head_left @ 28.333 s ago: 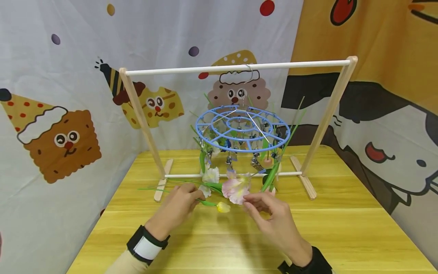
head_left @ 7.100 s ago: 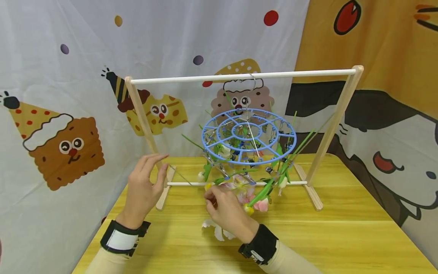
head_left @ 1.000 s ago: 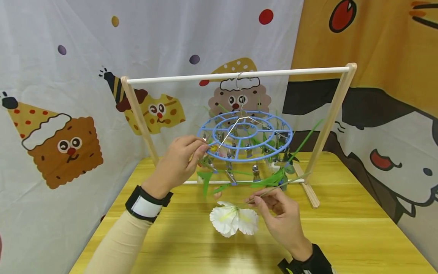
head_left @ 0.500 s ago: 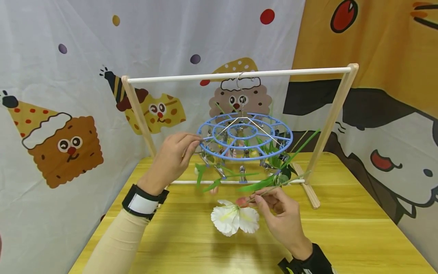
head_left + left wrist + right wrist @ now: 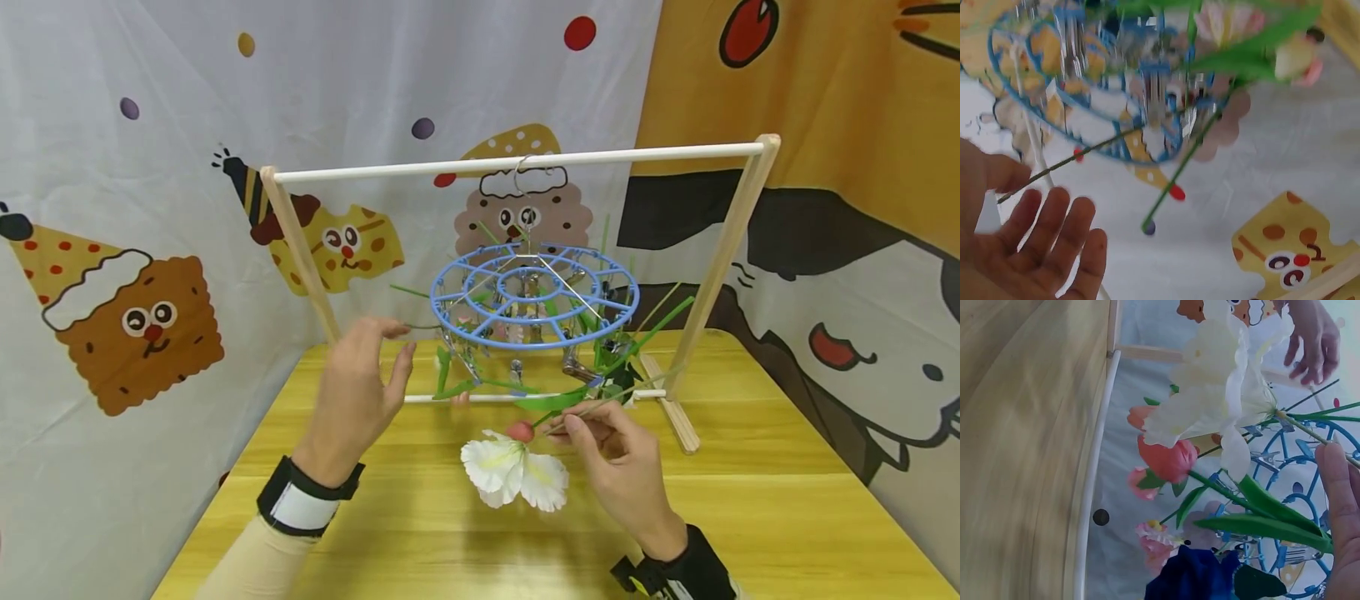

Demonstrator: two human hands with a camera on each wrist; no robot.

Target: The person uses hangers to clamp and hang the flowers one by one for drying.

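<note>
My right hand [image 5: 622, 471] pinches the thin stem of a white artificial flower [image 5: 517, 471], whose broad ruffled petals hang low over the table. A coral tulip [image 5: 1169, 459] hangs right beside that flower. My left hand [image 5: 356, 396] is at the left of the blue round clip hanger [image 5: 535, 296], its fingers spread apart. A thin dark stem [image 5: 1079, 155] sticks out from the hanger and its end crosses the left hand in the left wrist view. Several metal clips [image 5: 577, 367] dangle under the ring, with flower stems among them.
The hanger hooks over the white top bar [image 5: 412, 169] of a wooden stand, with feet on the table [image 5: 420, 533]. A blue flower [image 5: 1191, 575] and pink flowers [image 5: 1157, 540] hang underneath. A cartoon curtain [image 5: 337, 75] backs the table.
Earlier, a yellow tulip lay by my left hand. Within the last second, my left hand has drawn away from the ring and opened. The hanger has turned, bringing the coral tulip beside the white flower.
</note>
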